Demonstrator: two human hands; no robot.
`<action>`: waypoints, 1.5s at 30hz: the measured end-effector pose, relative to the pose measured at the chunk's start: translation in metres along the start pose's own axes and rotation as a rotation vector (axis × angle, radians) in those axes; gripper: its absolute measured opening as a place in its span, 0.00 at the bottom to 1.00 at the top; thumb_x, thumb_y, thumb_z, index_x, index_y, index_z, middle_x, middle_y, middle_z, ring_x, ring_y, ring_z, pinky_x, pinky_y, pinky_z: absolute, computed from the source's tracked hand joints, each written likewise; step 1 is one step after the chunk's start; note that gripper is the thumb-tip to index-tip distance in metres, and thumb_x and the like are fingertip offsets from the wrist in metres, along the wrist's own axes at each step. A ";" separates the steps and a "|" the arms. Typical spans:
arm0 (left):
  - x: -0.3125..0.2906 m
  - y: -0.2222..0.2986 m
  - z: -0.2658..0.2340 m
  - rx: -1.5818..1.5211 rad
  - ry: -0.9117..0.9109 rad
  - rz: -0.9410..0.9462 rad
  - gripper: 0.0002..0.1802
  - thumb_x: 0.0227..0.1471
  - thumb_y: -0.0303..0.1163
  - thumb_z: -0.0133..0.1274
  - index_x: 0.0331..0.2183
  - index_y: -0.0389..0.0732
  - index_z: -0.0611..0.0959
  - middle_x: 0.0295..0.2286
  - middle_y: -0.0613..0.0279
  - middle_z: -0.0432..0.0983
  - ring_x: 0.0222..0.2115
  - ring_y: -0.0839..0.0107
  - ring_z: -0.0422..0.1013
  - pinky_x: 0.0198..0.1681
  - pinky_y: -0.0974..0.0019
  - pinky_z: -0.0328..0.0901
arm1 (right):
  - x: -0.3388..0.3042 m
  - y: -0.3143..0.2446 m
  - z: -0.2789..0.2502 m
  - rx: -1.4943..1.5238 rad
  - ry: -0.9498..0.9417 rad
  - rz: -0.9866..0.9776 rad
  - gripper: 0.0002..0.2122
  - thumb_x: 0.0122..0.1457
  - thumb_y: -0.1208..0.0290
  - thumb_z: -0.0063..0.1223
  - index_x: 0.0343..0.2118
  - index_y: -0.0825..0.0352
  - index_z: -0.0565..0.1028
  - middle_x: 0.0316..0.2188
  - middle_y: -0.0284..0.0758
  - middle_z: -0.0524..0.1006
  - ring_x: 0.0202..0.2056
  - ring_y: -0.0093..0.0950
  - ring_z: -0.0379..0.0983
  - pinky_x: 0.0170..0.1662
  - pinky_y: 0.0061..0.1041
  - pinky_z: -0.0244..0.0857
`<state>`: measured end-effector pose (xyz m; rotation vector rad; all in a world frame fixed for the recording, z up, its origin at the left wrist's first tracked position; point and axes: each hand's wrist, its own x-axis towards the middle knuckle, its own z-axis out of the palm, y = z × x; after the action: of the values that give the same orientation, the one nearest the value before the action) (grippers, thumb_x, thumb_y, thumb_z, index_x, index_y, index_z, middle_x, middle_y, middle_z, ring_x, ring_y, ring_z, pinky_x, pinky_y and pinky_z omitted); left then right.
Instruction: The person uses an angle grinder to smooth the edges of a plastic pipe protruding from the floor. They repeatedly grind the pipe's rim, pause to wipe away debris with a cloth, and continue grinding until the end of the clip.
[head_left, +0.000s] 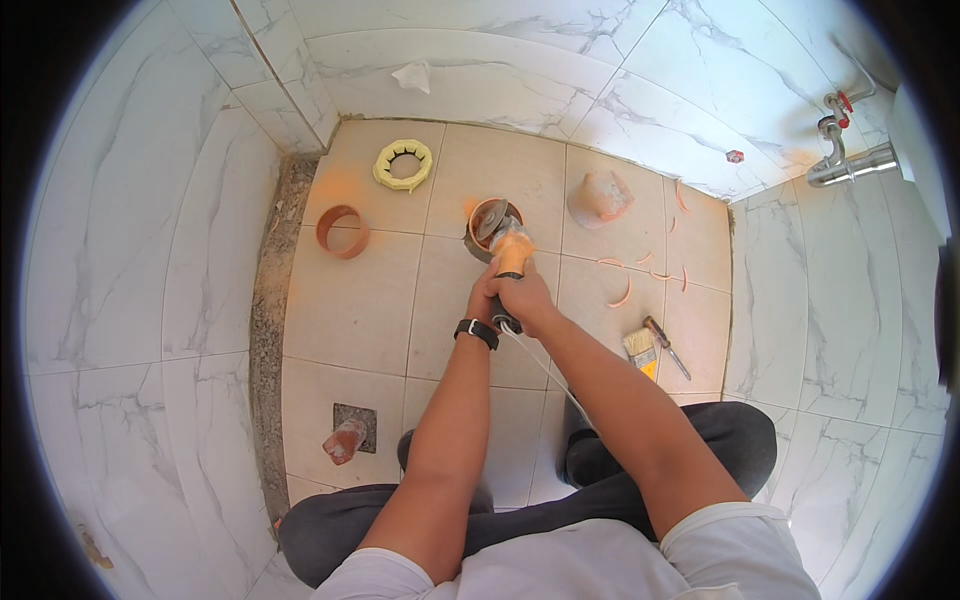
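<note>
Both of my hands are wrapped around an angle grinder [513, 254] with an orange and black body. My left hand [481, 300] and my right hand [529, 296] close together on its dark rear part, from which a pale cord trails. The grinder's disc [490, 221] lies at the mouth of an orange pipe [472, 224] set in a hole in the tiled floor. Whether the disc is spinning or touching the pipe wall, I cannot tell. A black watch [477, 334] sits on my left wrist.
On the floor lie a yellow ring [421, 178], an orange pipe ring [325, 238], a dusty cone-shaped piece [601, 197], several curved orange offcuts [621, 292], a paintbrush [641, 350] and a screwdriver [668, 345]. A dusty reddish piece [344, 441] stands by a square drain [368, 420]. A rough trench [272, 300] edges the left wall.
</note>
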<state>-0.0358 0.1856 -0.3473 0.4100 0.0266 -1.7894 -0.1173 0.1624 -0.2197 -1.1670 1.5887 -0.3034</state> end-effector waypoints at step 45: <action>0.004 0.031 -0.031 0.049 0.060 -0.025 0.30 0.66 0.52 0.48 0.56 0.36 0.75 0.45 0.53 0.81 0.44 0.60 0.78 0.47 0.57 0.73 | 0.016 0.004 0.046 -0.194 0.149 -0.051 0.49 0.53 0.59 0.58 0.70 0.79 0.43 0.63 0.61 0.65 0.60 0.53 0.70 0.61 0.39 0.67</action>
<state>0.0005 0.1809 -0.3717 0.5000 0.0302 -1.8048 -0.0790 0.1684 -0.2500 -1.3617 1.7504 -0.2801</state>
